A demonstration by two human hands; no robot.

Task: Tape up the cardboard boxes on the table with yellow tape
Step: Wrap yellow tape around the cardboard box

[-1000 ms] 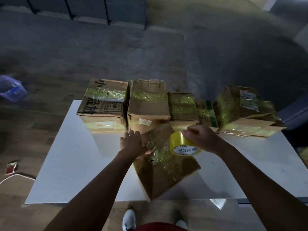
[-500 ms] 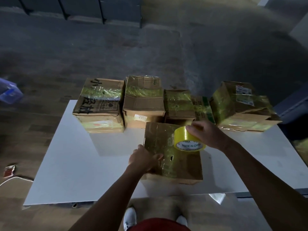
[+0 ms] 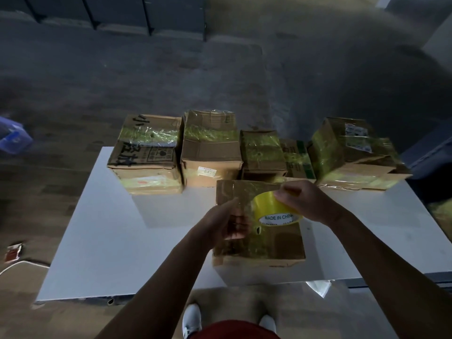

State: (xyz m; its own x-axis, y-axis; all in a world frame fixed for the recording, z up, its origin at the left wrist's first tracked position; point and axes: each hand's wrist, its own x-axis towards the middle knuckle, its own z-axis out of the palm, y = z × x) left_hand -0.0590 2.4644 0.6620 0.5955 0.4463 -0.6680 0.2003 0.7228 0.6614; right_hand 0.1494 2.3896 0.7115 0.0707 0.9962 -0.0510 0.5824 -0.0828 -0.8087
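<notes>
A cardboard box (image 3: 276,243) with clear-yellow tape over its top lies flat near the front edge of the white table (image 3: 102,241). My right hand (image 3: 305,201) grips a roll of yellow tape (image 3: 274,211) above the box top. My left hand (image 3: 225,221) hovers just left of the roll, fingers relaxed and slightly bent, palm turned toward the roll. Whether it touches the box or a tape end I cannot tell. Behind stand several taped boxes in a row: a large one (image 3: 146,155), a taller one (image 3: 210,152), smaller ones (image 3: 261,152), and a tilted one (image 3: 352,155).
A blue object (image 3: 13,138) lies on the floor at the far left, a small red packet (image 3: 14,250) and a white cable (image 3: 22,265) lower left. Dark cabinets (image 3: 122,13) line the back. My white shoes (image 3: 193,319) stand below the table's front edge.
The near box went from tilted and turned to lying flat and square. My left hand let go of its left edge and rose toward the tape roll, which stays over the box.
</notes>
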